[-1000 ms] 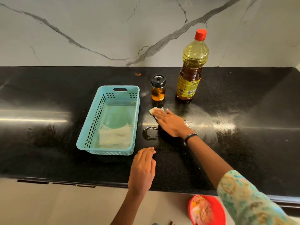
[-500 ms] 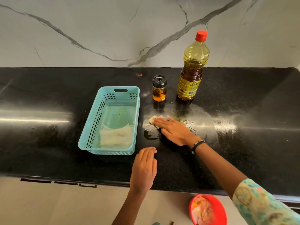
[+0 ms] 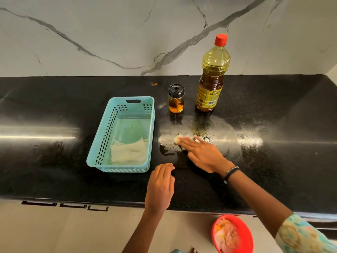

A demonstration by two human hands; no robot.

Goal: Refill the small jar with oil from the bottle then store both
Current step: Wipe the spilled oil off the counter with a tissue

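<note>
The small jar [image 3: 176, 98], black-lidded and partly full of amber oil, stands upright on the black counter [image 3: 54, 99]. To its right is the tall oil bottle [image 3: 212, 75] with its red cap on. My right hand [image 3: 202, 154] lies flat in front of them, pressing a small pale wad of tissue [image 3: 177, 139] onto an oily smear. A dark oil puddle [image 3: 166, 150] sits just left of that hand. My left hand [image 3: 160, 187] rests near the counter's front edge, fingers loosely curled, holding nothing.
A light blue perforated basket [image 3: 102, 143] lies left of the jar, lined with a folded tissue. A red bowl [image 3: 244, 232] with scraps sits below the counter edge at lower right. The marble wall rises behind the counter.
My right hand with the tissue has slid toward me and a little left across the smear, close to the oil puddle. The left hand has barely moved.
</note>
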